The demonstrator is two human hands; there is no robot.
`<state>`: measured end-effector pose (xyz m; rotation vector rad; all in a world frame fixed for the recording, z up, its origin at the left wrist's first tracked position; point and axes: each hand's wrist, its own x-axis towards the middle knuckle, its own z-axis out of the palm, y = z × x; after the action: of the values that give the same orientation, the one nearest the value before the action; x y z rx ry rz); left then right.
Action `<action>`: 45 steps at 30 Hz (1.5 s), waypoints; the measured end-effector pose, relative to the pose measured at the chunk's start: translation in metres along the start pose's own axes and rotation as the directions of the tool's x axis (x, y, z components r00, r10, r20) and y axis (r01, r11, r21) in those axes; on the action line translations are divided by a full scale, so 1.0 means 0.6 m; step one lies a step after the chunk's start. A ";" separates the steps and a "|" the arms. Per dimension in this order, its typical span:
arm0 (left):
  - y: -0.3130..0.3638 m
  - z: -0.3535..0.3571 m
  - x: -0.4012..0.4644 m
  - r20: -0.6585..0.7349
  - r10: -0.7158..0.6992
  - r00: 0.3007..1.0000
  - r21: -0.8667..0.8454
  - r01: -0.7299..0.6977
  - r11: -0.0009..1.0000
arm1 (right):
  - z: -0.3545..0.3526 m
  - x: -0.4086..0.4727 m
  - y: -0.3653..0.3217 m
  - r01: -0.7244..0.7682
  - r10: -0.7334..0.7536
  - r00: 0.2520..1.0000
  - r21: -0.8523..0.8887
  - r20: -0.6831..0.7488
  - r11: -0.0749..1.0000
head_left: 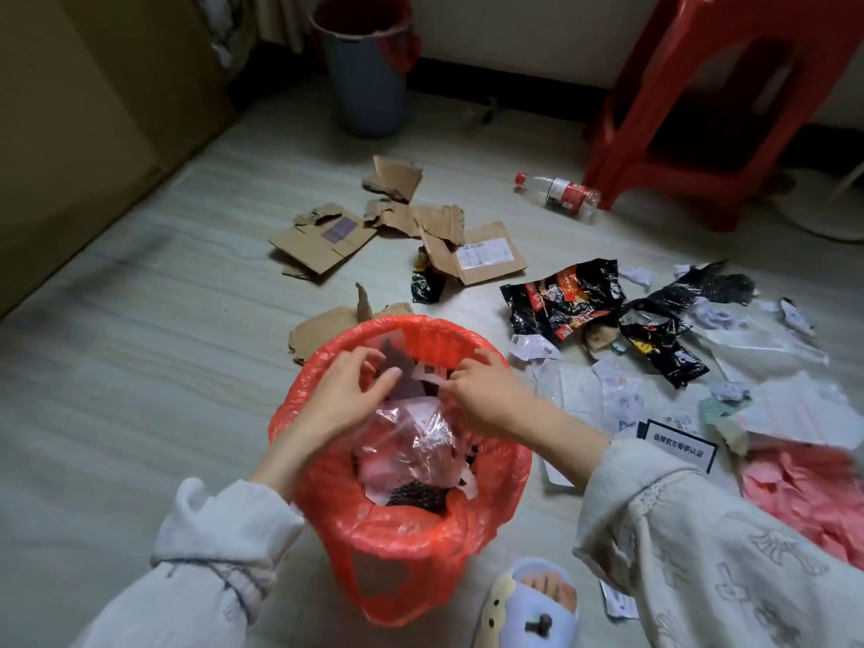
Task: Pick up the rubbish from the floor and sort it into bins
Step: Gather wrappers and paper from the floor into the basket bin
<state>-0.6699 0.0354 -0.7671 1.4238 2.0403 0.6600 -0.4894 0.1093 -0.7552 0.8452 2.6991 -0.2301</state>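
Red-orange plastic lines the near bin (402,521), which stands on the pale floor (140,367) between the person's forearms and already holds crumpled clear film, pink scraps and dark pieces. Both hands are over its mouth. The left hand (346,390) is spread, fingers (383,383) loosely curled and apart, with nothing clearly gripped. The right hand (486,395) has its fingertips pinched on a small white paper scrap (432,374) held just above the bin contents. A second bin (369,63), grey-blue with a red liner, stands well apart against the far wall. Torn cardboard pieces (397,231) lie on the floor between the two bins, one piece touching the far side of the near bin. Right of the near bin lie black snack wrappers (565,304), white paper slips (603,395), a card with a black border (678,446) and pink material (804,493). A clear plastic bottle (558,194) with red cap and label lies on its side beside a leg of the red plastic stool (729,100). A slippered foot (533,605) is just beside the near bin.
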 end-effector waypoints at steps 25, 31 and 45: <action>0.065 -0.056 -0.058 0.005 -0.021 1.000 -0.512 0.021 0.859 | -0.091 -0.105 0.021 -0.267 0.337 0.919 0.952 0.205 0.151; 0.052 -0.049 -0.060 0.022 -0.078 0.997 -0.642 0.074 0.763 | -0.075 -0.129 -0.005 -0.275 0.214 0.946 0.953 0.245 0.125; 0.049 -0.052 -0.051 -0.368 0.069 0.927 0.182 -0.001 0.983 | -0.066 -0.091 0.044 -0.249 0.523 0.834 0.966 0.174 0.076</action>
<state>-0.6633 0.0136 -0.7198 1.5315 2.4254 0.8341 -0.4407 0.1116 -0.7017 1.9844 1.9935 -2.0072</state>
